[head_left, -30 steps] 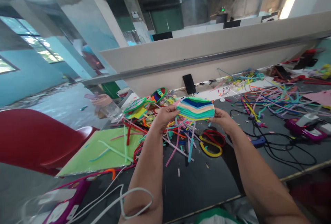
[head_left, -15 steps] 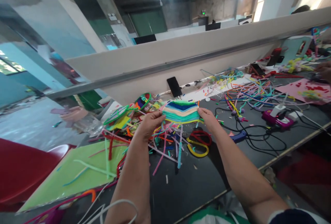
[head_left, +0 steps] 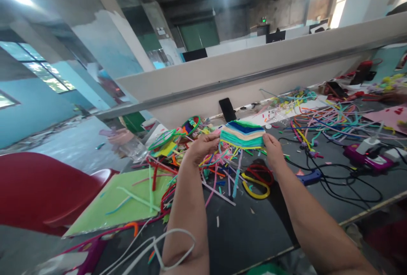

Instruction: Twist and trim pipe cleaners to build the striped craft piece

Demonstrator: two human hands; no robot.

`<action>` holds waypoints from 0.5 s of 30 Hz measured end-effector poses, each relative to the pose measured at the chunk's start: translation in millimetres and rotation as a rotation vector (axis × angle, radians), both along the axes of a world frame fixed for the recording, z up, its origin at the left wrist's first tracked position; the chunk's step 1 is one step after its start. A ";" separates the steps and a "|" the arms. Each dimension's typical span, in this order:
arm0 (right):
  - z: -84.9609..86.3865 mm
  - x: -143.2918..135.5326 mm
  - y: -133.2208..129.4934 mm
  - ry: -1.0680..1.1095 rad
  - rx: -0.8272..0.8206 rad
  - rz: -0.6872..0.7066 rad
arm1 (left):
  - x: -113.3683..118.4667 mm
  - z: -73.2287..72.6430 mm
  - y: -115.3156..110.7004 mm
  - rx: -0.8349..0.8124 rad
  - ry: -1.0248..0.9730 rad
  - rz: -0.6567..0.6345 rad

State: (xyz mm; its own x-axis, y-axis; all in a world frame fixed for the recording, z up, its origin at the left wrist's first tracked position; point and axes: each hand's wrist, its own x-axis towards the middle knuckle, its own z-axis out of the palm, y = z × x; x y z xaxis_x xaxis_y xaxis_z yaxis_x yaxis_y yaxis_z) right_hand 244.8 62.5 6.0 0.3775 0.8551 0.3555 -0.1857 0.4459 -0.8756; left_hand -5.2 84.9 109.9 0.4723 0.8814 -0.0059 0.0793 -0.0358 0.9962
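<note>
A striped panel of pipe cleaners (head_left: 242, 135), in green, blue, cream and teal with a yellow lower edge, is held up above the table. My left hand (head_left: 202, 148) pinches its left edge between thumb and fingers. At the opposite edge, my right hand (head_left: 272, 150) grips it the same way. Loose pipe cleaners (head_left: 222, 181) in pink, red, blue and purple lie in a heap below and to the left. Just under the panel are a yellow loop (head_left: 257, 191) and a red loop (head_left: 262, 172).
A black phone (head_left: 227, 109) leans against the low partition (head_left: 190, 105). On the right are a purple power strip (head_left: 369, 158), dark cables and a blue-handled tool (head_left: 308, 177). A green sheet (head_left: 127, 194) lies left, near a red chair (head_left: 47, 190). White cable (head_left: 171, 234) crosses my left forearm.
The camera view has swung left, so everything sits further right in the picture. Both hands keep hold of the striped panel, which stays nearly level.
</note>
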 end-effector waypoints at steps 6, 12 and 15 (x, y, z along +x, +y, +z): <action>-0.2 -4.0 -3.0 -0.023 -0.027 0.018 | -4.2 -3.3 -3.8 0.165 0.055 0.015; -0.7 -8.8 -3.1 0.015 -0.041 0.030 | -8.8 -6.5 2.2 0.261 0.107 0.112; 1.6 -9.7 -4.3 0.051 -0.041 0.046 | -6.6 -9.6 3.6 0.334 0.096 0.125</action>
